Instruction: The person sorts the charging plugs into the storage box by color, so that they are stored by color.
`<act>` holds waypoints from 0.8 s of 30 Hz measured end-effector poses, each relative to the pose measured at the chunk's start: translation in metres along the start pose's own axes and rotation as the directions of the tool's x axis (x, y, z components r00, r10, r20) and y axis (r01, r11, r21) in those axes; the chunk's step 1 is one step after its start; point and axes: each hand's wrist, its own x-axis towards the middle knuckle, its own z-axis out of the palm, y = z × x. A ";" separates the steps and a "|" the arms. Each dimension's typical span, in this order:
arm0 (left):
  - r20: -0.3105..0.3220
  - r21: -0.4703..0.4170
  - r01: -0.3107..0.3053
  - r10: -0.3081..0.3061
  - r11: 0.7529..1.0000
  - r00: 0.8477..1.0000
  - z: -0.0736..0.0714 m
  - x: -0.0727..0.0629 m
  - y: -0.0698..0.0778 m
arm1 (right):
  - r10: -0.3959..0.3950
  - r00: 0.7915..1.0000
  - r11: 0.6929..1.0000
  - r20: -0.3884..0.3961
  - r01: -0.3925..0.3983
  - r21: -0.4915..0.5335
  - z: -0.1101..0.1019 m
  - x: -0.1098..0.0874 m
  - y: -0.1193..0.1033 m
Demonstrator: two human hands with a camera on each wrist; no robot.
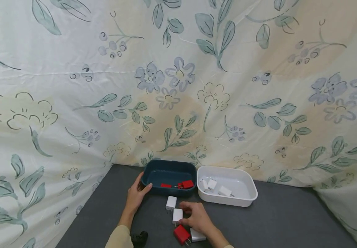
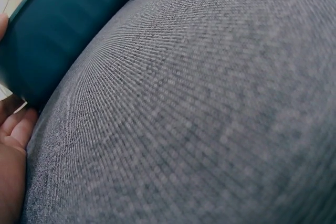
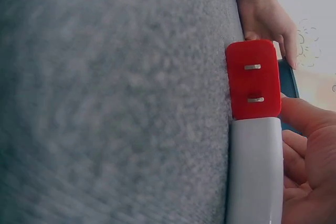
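My left hand [image 1: 136, 195] holds the left end of a dark teal bin [image 1: 169, 191], thumb at the front rim. Its fingers show at the bin's lower corner in the left wrist view. Inside the bin lie a red charger plug [image 1: 187, 184] and another red piece [image 1: 166, 185]. On the dark cloth my right hand [image 1: 197, 216] reaches a white charger plug [image 1: 177, 216], thumb and index finger at its right side; whether they pinch it is unclear. Beside the hand lie a red charger plug [image 3: 254, 80], prongs showing, and a white block [image 3: 256, 171]. Another white charger plug [image 1: 171, 202] sits nearer the bin.
A white bin [image 1: 228, 202] stands right of the teal one, holding several white charger plugs [image 1: 225, 191]. A black object [image 1: 139, 238] lies near the left forearm. Flower-patterned fabric [image 1: 178, 86] hangs behind and at both sides of the dark grey surface [image 1: 277, 220].
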 end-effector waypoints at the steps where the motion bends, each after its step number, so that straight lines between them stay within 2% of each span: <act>1: 0.004 -0.005 0.004 -0.004 1.000 1.000 -0.001 -0.001 0.004 | 0.000 1.000 1.000 0.004 0.000 0.000 0.000 0.000 0.000; 6: 0.016 -0.009 -0.004 0.004 1.000 1.000 -0.005 -0.011 0.024 | -0.025 1.000 1.000 0.009 0.024 0.006 0.000 -0.001 -0.001; 8: 0.019 0.008 -0.016 0.016 1.000 1.000 -0.006 -0.013 0.028 | -0.027 1.000 1.000 0.010 0.027 0.009 0.000 -0.001 -0.001; 17: 0.024 0.024 -0.032 0.032 0.999 0.999 -0.006 -0.012 0.027 | -0.034 0.999 0.999 0.015 0.034 -0.022 0.000 0.001 0.002; 24: 0.012 0.009 -0.012 0.012 1.000 1.000 -0.005 -0.014 0.030 | -0.041 0.999 0.999 0.032 0.041 -0.014 -0.001 0.003 0.002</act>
